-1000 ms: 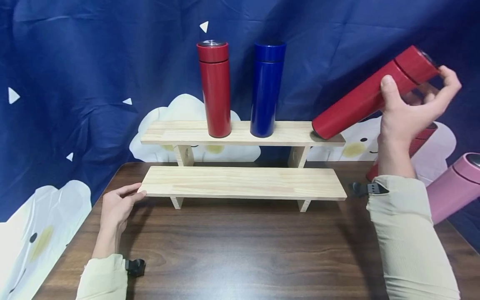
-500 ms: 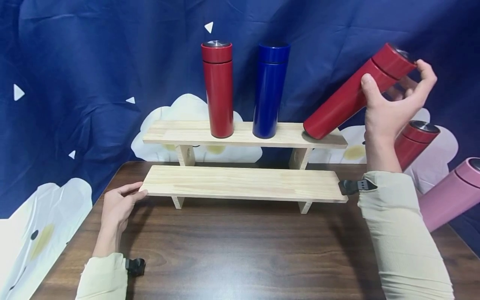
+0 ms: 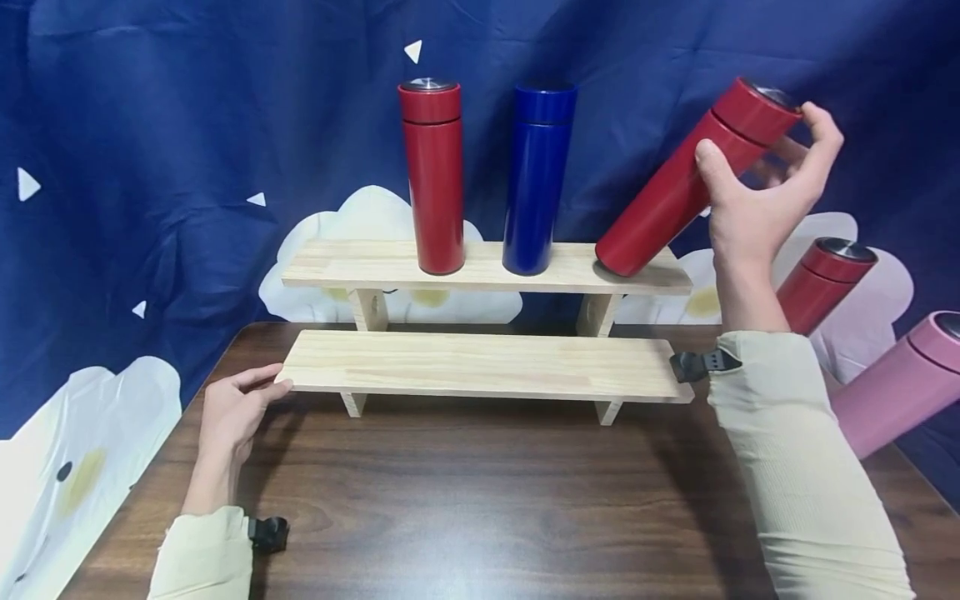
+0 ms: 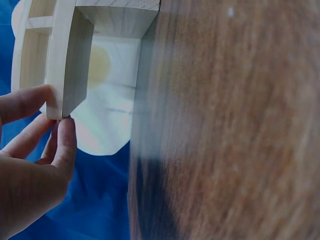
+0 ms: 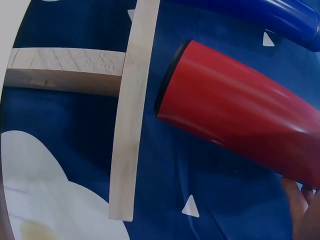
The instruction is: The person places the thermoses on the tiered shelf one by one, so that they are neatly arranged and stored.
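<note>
My right hand (image 3: 765, 200) grips a red thermos (image 3: 667, 200) near its lid, thumb along the side. The thermos leans, its base over the right end of the upper board of a two-tier wooden shelf (image 3: 480, 362); the right wrist view shows a gap between its base and the board edge. My left hand (image 3: 232, 417) pinches the left end of the lower board (image 4: 56, 100), fingers on either side of it. On the upper board stand another red thermos (image 3: 437, 183) and a blue thermos (image 3: 538, 183), both upright.
At the right, behind my right forearm, are a third red thermos (image 3: 821, 287) and a pink thermos (image 3: 900, 383). The shelf stands on a dark wooden table (image 3: 465, 500). A blue curtain (image 3: 225, 100) with white cloud shapes hangs behind.
My right hand has moved left with the red thermos and tipped it somewhat more upright. The red thermos behind my forearm shows more now. My left hand stays on the lower board.
</note>
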